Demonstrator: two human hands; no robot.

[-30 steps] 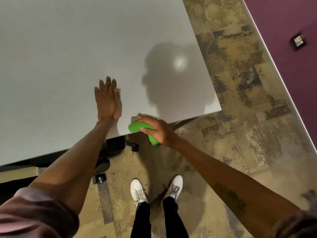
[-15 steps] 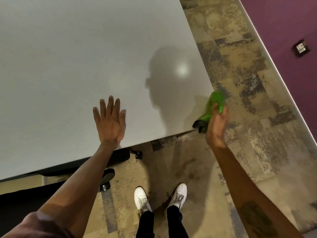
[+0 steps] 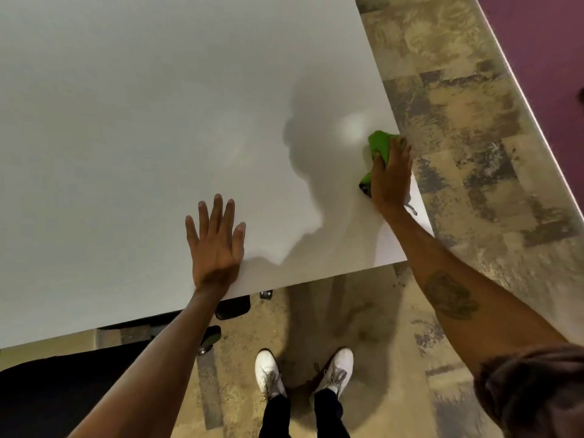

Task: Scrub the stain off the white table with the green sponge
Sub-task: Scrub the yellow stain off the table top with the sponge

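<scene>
The white table fills the upper left of the head view. My right hand presses the green sponge flat onto the tabletop close to its right edge. Most of the sponge lies under my palm and fingers, with green showing at the fingertips and near the thumb. A small dark mark sits on the table just below my right wrist. My left hand lies flat with fingers spread on the table near its front edge. It holds nothing.
Mottled tan and grey carpet lies to the right of the table and below it. A purple wall runs along the far right. Chair casters show under the table's front edge. My white shoes stand on the carpet.
My right hand has carried the sponge from the table's front edge round the right corner and up onto the tabletop. My left hand has stayed flat on the table.
</scene>
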